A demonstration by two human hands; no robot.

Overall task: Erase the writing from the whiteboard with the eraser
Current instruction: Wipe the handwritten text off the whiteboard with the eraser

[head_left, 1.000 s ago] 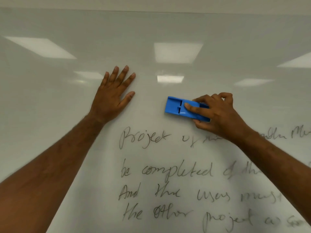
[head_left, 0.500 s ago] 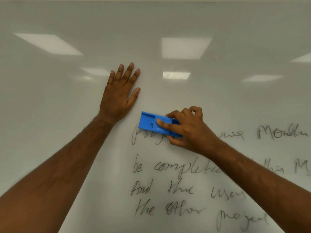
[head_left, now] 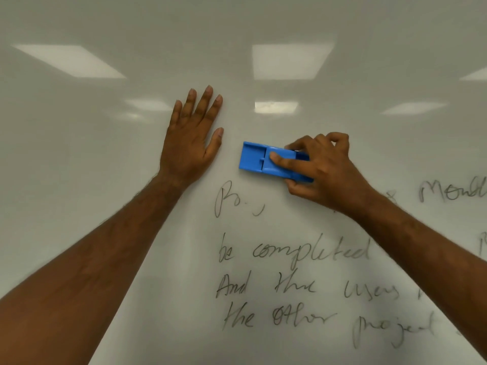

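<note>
A white whiteboard (head_left: 79,180) fills the view. My right hand (head_left: 324,169) grips a blue eraser (head_left: 257,159) and holds it flat against the board, just above the top line of black handwriting (head_left: 290,254). That top line is partly wiped: "Po" (head_left: 226,198) stays at its left and "Month" (head_left: 453,191) at its right, with a blank stretch between. Three more lines of writing run below. My left hand (head_left: 192,143) rests flat on the board with straight fingers, just left of the eraser.
Ceiling light panels reflect in the board's upper half (head_left: 290,60). My right forearm (head_left: 421,254) covers part of the writing's right side.
The eraser swept left over the top line, then back up and right. The word "Project" is now mostly wiped, leaving "Po". My left hand stayed put.
</note>
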